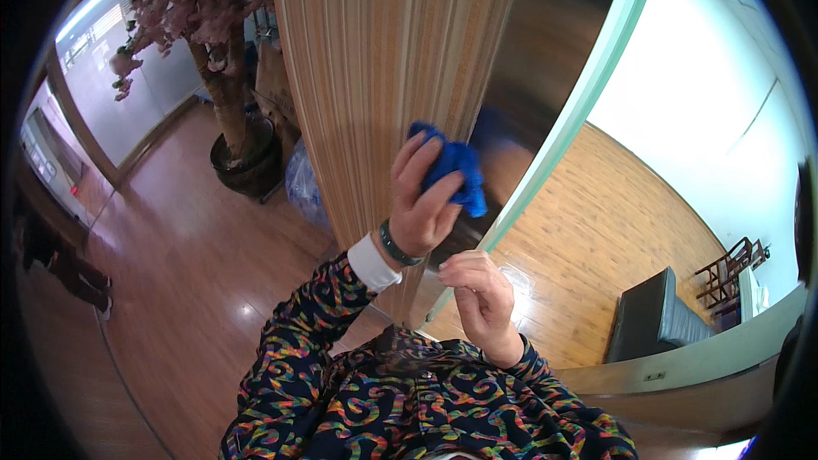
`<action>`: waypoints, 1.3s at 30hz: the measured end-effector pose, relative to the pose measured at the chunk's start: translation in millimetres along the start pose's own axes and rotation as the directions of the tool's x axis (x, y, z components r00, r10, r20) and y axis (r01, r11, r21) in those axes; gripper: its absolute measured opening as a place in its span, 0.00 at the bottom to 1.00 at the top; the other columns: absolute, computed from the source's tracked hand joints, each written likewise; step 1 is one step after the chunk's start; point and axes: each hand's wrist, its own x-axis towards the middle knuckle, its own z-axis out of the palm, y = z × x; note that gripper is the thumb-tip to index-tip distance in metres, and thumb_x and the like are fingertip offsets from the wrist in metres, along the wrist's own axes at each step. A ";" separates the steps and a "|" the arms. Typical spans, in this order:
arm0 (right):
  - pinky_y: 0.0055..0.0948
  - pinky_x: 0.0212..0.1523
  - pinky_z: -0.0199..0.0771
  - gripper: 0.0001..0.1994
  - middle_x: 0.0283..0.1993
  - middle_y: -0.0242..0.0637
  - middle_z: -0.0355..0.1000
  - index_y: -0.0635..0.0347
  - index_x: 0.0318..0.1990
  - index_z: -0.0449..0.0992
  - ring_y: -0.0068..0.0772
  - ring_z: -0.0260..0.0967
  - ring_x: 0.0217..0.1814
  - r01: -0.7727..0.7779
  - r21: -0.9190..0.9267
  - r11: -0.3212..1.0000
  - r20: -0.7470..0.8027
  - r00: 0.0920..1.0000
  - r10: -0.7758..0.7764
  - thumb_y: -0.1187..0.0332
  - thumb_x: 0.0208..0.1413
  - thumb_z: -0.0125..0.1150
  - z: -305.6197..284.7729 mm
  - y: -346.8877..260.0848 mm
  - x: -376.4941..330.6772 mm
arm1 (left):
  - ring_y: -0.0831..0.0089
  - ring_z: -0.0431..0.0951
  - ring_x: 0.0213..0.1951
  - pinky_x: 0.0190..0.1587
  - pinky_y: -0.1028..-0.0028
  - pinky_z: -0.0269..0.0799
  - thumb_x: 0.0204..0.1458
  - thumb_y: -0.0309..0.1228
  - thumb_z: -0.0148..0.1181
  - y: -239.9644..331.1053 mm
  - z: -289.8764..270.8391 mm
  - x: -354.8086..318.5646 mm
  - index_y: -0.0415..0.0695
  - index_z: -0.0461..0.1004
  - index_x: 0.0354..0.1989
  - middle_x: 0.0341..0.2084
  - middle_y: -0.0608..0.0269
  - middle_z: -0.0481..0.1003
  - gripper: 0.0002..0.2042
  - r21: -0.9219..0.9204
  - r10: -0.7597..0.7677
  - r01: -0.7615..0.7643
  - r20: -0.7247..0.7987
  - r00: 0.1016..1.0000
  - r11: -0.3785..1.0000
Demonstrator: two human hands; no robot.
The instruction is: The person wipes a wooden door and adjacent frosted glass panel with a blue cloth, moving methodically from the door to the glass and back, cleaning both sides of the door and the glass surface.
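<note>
My left hand [416, 204], raised with a dark green bracelet at its wrist, is closed on a bright blue cloth [460, 172]. The cloth is bunched under its fingers against the edge of a striped beige wall panel [383, 51], where the panel meets a shiny dark metal strip [554, 43]. A blue reflection shows in the metal. Lower and to the right, my right hand [484, 298] hovers near the glass edge [588, 94]. Its fingers are curled in together, and nothing shows in them. Both sleeves are dark with a multicoloured swirl pattern.
Left of the panel stands a potted tree [243, 145] with pink blossoms, beside a clear plastic bag [304, 187]. A person in dark clothing [72, 268] appears at the far left. Beyond the glass are a black sofa [656, 319], wooden chairs [724, 268] and wood flooring [605, 213].
</note>
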 end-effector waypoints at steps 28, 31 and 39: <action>0.35 0.44 0.72 0.11 0.37 0.44 0.75 0.66 0.37 0.73 0.45 0.73 0.42 -0.142 0.069 0.988 0.016 0.990 0.141 0.88 0.47 0.51 18.6 -5.8 -24.5 | 0.38 0.55 0.65 0.64 0.45 0.54 0.51 0.26 0.59 -3.4 -40.6 -135.3 0.47 0.70 0.52 0.63 0.48 0.60 0.18 0.198 -0.131 0.094 0.179 0.975 0.976; 0.35 0.45 0.72 0.11 0.37 0.44 0.75 0.66 0.37 0.73 0.45 0.73 0.42 -0.154 0.051 0.987 0.026 0.988 0.153 0.88 0.48 0.50 18.1 -4.6 -23.6 | 0.38 0.54 0.65 0.64 0.45 0.53 0.49 0.25 0.60 -25.1 -38.5 -116.2 0.48 0.70 0.53 0.64 0.48 0.59 0.20 0.146 -0.142 0.126 0.103 0.984 0.981; 0.35 0.46 0.72 0.11 0.38 0.43 0.75 0.65 0.37 0.73 0.45 0.73 0.43 -0.162 0.077 0.984 0.082 0.984 0.155 0.88 0.48 0.50 27.5 -10.2 -42.4 | 0.38 0.55 0.65 0.64 0.45 0.54 0.50 0.27 0.59 -14.4 -39.3 -95.3 0.47 0.73 0.50 0.64 0.48 0.59 0.17 0.267 -0.072 0.038 0.119 0.990 0.963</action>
